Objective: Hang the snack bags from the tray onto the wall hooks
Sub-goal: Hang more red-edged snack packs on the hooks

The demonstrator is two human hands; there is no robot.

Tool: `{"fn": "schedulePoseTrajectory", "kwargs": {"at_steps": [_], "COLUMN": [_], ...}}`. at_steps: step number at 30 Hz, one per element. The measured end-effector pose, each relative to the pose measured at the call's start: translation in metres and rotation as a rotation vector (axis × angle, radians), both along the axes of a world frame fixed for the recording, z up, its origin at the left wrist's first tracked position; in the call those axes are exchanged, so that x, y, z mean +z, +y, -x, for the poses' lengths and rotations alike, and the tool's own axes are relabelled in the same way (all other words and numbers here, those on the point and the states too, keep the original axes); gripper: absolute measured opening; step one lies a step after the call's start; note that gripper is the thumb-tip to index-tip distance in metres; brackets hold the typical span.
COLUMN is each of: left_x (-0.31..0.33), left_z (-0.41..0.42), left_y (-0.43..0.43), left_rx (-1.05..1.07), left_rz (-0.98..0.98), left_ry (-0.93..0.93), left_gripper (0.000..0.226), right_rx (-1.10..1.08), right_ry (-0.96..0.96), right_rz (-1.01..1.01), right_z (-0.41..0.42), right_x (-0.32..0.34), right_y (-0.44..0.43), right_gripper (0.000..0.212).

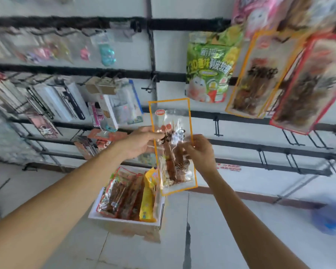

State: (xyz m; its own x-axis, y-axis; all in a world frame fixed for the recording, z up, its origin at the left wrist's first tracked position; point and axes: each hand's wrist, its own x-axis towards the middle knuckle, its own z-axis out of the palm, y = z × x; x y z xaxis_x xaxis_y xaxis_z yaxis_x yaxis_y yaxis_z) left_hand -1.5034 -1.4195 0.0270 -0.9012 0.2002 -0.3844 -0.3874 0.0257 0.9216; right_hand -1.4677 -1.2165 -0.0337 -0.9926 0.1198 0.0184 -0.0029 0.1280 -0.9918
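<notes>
Both hands hold up a clear snack bag with an orange border [173, 121] in front of the wall, upright. My left hand [142, 144] pinches its left edge and my right hand [200, 152] grips its right edge at mid height. Below them a white tray [124, 220] stands on the floor with several more snack bags [124, 195] standing in it. Bare black wall hooks [217, 129] stick out of the rail just right of the held bag, and more hooks [291, 138] follow further right.
A green bag [208, 70], an orange-edged bag [256, 78] and a red-edged bag [308, 88] hang at the upper right. Packaged goods [62, 101] fill the hooks on the left. A blue blurred object [330, 218] lies on the floor at right.
</notes>
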Motion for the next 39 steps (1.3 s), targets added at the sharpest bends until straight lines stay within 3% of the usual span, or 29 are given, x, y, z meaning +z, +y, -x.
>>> {"fn": "schedulePoseTrajectory", "kwargs": {"at_steps": [3, 6, 9, 16, 22, 27, 33, 39], "left_x": [0.007, 0.013, 0.019, 0.032, 0.046, 0.069, 0.094, 0.096], "left_z": [-0.001, -0.003, -0.010, -0.024, -0.028, -0.019, 0.004, 0.032], "left_y": [0.051, 0.107, 0.160, 0.253, 0.293, 0.322, 0.344, 0.337], "left_rx": [-0.023, -0.085, -0.148, -0.228, -0.276, -0.126, -0.228, -0.236], "left_rz": [0.071, 0.099, 0.088, 0.060, 0.091, -0.070, 0.068, 0.115], "left_ry": [0.062, 0.114, 0.161, 0.217, 0.344, 0.449, 0.642, 0.699], "left_gripper": [0.015, 0.011, 0.009, 0.006, 0.015, 0.016, 0.011, 0.008], "right_rx": [-0.175, -0.184, -0.140, -0.098, -0.166, -0.203, -0.234, -0.225], "right_ry": [0.057, -0.002, 0.024, 0.060, 0.212, 0.224, 0.201, 0.295], "right_rz": [-0.188, -0.270, -0.159, 0.262, 0.080, 0.020, -0.004, -0.037], "right_z": [-0.021, -0.041, -0.055, -0.059, -0.055, -0.052, -0.042, -0.011], "right_x": [0.001, 0.000, 0.010, 0.071, 0.102, 0.102, 0.104, 0.137], "right_y": [0.047, 0.100, 0.157, 0.245, 0.281, 0.302, 0.306, 0.297], "right_gripper": [0.037, 0.030, 0.017, 0.022, 0.015, 0.020, 0.020, 0.009]}}
